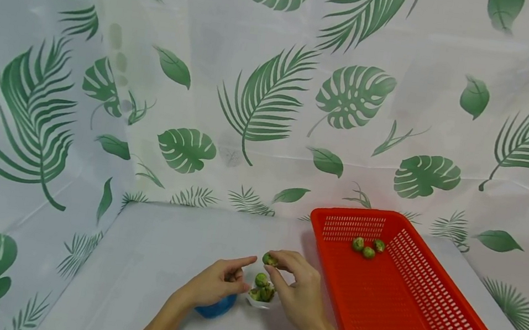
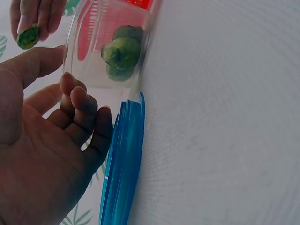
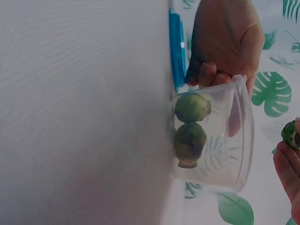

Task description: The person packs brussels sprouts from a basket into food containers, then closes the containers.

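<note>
A Brussels sprout (image 1: 269, 259) is pinched between the fingertips and thumb of my right hand (image 1: 300, 292), raised above the small clear plastic container (image 3: 241, 159). Several Brussels sprouts (image 2: 123, 52) lie inside that container. At its left side my left hand (image 1: 215, 284) holds the rim, thumb at the edge and the lower fingers curled against the wall. A blue lid (image 2: 124, 164) lies on the table under the left hand, close to the container; from the head view the hand covers part of it.
To the right stands a long red perforated basket (image 1: 375, 313), with three Brussels sprouts (image 1: 369, 253) at its far end. A white table (image 1: 130, 270) carries everything. Leaf-printed sheeting (image 1: 261, 187) hangs behind and at both sides.
</note>
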Demonstrator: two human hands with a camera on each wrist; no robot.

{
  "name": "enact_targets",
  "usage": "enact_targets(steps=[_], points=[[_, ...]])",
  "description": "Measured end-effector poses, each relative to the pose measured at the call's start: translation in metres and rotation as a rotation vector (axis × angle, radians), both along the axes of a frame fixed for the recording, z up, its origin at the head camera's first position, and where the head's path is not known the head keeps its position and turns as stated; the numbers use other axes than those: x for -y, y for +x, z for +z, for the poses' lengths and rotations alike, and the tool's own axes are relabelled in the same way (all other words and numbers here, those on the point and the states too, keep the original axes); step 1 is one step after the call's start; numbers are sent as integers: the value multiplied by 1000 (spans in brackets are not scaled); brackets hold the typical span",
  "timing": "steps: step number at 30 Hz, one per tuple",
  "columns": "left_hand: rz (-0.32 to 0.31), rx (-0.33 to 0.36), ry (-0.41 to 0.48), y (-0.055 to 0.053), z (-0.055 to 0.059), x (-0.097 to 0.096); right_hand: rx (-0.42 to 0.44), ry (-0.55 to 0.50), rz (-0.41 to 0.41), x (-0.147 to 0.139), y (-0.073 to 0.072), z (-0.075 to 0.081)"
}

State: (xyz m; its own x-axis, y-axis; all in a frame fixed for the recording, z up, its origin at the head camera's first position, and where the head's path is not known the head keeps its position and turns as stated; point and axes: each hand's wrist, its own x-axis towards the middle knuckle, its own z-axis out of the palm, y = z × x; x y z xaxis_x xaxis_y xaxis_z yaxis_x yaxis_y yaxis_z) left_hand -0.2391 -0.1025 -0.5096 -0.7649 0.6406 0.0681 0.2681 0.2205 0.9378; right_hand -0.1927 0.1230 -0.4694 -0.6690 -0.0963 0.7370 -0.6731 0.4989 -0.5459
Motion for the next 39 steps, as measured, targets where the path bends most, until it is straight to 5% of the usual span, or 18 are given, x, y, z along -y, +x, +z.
enact_targets(steps=[16, 27, 39], points=[[8, 8, -9, 1, 2, 0, 55, 2, -10, -3, -5, -9], [4, 10, -1, 0, -1, 0, 170, 14, -40, -6, -7, -15], [4, 12, -6, -1, -1, -1, 182, 73, -42, -7, -8, -18]])
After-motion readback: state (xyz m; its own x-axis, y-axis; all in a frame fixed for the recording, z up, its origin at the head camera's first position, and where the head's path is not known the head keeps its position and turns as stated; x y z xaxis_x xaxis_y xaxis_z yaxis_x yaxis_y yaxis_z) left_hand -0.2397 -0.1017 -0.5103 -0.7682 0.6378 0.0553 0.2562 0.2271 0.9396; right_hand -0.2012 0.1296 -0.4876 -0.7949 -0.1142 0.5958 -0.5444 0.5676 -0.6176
